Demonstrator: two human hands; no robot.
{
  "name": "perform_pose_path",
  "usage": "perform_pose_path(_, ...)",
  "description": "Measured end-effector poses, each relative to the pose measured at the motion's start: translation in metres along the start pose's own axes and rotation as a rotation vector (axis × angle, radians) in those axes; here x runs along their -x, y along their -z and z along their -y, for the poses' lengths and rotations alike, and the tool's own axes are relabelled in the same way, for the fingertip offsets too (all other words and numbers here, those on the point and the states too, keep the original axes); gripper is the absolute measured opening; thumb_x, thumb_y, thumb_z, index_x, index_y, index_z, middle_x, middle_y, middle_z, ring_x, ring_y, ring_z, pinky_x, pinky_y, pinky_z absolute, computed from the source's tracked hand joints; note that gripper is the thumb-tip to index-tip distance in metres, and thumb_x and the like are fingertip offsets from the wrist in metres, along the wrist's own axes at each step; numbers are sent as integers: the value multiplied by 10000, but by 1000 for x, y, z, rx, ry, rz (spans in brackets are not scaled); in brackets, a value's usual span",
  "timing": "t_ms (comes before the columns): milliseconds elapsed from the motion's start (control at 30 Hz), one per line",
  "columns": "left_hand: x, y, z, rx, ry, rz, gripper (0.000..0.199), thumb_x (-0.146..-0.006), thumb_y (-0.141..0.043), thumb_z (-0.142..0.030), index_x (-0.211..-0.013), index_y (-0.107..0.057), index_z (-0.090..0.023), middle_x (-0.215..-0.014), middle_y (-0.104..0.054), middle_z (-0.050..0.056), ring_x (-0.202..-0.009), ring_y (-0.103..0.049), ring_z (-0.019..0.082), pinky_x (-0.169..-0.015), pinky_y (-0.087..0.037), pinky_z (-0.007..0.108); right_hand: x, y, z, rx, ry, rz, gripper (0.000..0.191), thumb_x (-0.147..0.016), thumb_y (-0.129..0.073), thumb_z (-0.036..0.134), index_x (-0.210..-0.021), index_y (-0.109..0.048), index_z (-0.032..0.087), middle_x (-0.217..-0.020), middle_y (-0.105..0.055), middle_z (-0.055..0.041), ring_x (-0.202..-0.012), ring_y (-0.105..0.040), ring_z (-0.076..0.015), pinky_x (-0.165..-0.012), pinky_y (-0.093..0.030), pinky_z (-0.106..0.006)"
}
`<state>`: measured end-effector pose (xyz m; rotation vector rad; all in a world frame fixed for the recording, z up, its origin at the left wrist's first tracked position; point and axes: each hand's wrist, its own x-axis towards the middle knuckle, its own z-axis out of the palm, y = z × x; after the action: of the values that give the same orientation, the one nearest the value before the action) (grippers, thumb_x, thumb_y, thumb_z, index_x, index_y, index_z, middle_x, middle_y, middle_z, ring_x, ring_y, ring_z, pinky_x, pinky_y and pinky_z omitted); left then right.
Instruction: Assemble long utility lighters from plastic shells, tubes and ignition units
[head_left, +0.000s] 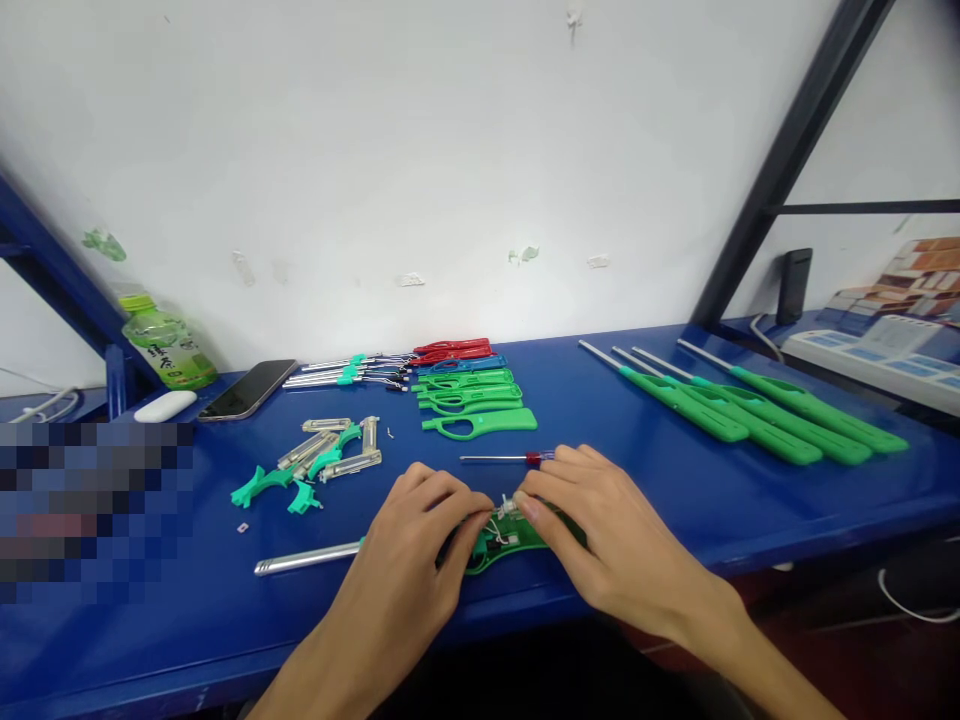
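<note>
An opened long-nosed lighter lies at the table's front edge, its green handle shell (534, 533) between my hands and its silver tube (307, 559) pointing left. White wires (495, 528) and small parts show inside the shell. My left hand (424, 535) is closed over the shell's left part, thumb and forefinger pinched near the wires; what they grip is too small to make out. Over the right part, my right hand (600, 530) pinches a clear fuel tank (508, 507), mostly hidden by the fingers. Just behind lies a screwdriver (495, 459).
Clear tanks (351, 466) and teal triggers (259, 484) lie left. Behind are metal tubes with wires (322, 378) and green half shells (487, 424). Several assembled lighters (795, 400) lie right. A phone (249, 389) and a bottle (169, 345) stand back left.
</note>
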<state>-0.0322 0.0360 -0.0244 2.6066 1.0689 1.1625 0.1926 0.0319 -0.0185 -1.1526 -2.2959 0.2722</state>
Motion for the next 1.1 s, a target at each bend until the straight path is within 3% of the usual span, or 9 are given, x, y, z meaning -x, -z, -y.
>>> perform_pose_path(733, 3, -2, -3, -85, -90, 20, 142, -1056, -560, -67, -1039, -634, -186, -935, -704, 20, -857, -574, 200, -794, -503, 359, 2, -4, -2, 7, 68, -23, 255, -1131, -450, 311, -1004, -655, 228, -948, -706, -2, -904, -528, -204, -917, -366, -419)
perform_pose_path(967, 3, -1, -2, -108, -116, 12, 152, -1056, -546, -53, -1033, -625, -181, -935, -703, 22, -853, -568, 200, -787, -507, 357, 0, -5, -3, 11, 87, -3, 268, -1133, -453, 317, -1000, -668, 229, -929, -710, -6, -877, -519, -205, -870, -369, -409)
perform_pose_path(1100, 4, -1, -1, -115, -122, 12, 165, -1066, -528, -60, -1024, -632, -181, -930, -698, 29, -844, -562, 203, -767, -502, 349, 2, -5, -3, 13, 88, -3, 262, -1132, -460, 317, -1002, -672, 236, -930, -717, 8, -894, -542, -198, -933, -368, -415)
